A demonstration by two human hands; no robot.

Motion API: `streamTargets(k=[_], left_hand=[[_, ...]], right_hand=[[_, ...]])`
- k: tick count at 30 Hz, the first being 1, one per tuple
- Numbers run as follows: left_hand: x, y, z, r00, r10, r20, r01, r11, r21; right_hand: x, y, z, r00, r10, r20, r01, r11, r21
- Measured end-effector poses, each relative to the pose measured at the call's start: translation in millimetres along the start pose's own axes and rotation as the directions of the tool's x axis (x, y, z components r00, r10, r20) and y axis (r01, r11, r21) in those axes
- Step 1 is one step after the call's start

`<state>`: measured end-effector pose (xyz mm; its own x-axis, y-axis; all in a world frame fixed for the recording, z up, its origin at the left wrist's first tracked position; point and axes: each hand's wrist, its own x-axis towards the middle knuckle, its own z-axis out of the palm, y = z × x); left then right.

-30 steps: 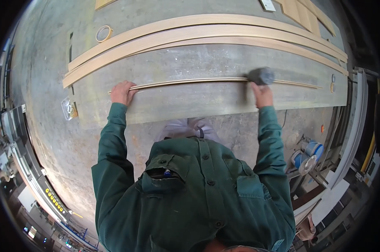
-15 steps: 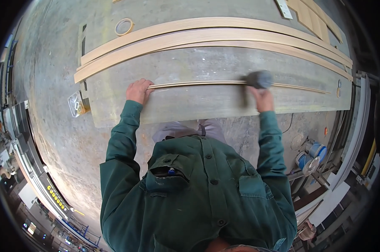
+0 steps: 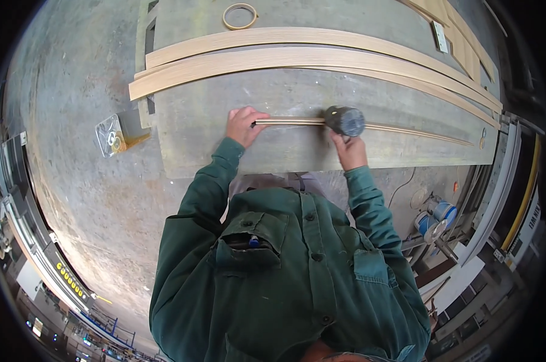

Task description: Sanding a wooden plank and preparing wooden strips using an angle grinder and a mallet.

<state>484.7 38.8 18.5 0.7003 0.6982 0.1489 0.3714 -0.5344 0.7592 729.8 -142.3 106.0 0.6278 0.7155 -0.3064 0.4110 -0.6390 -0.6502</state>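
1. The left hand (image 3: 244, 125) pinches the near end of a thin wooden strip (image 3: 369, 125) lying on the grey table (image 3: 212, 108), seemingly to steady it
2. The right hand (image 3: 349, 148), fingers wrapped shut, holds a dark mallet (image 3: 344, 120) on the strip
3. Wider curved boards (image 3: 297, 57) lie beyond; a concrete workshop floor (image 3: 73, 181) surrounds

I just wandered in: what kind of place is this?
Probably a woodworking shop: long curved wooden strips lie on a big workbench, the right hand holds a dark mallet, and the floor is concrete.
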Motion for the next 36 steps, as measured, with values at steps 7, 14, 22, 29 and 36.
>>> streamTargets(k=[7,14,22,29,36], left_hand=[[-1,-2,0,1.0,0.014,0.017,-0.015,1.0,0.018],[-4,-12,3,0.998,0.054,0.019,-0.054,0.999,0.001],[5,-6,8,0.996,0.072,0.045,-0.071,0.997,-0.023],[6,-17,12,0.992,0.096,0.084,-0.099,0.994,0.038],[16,11,-17,0.982,0.044,0.183,-0.049,0.999,0.019]], right_hand=[[-11,-87,57,0.953,-0.111,0.281,0.163,0.972,-0.167],[-12,-90,65,0.937,-0.147,0.318,0.247,0.92,-0.303],[-13,-78,41,0.954,0.162,0.252,-0.093,0.96,-0.263],[-19,-80,57,0.963,-0.033,0.267,0.096,0.969,-0.229],[-6,26,-53,0.956,0.27,-0.116,-0.277,0.959,-0.056]])
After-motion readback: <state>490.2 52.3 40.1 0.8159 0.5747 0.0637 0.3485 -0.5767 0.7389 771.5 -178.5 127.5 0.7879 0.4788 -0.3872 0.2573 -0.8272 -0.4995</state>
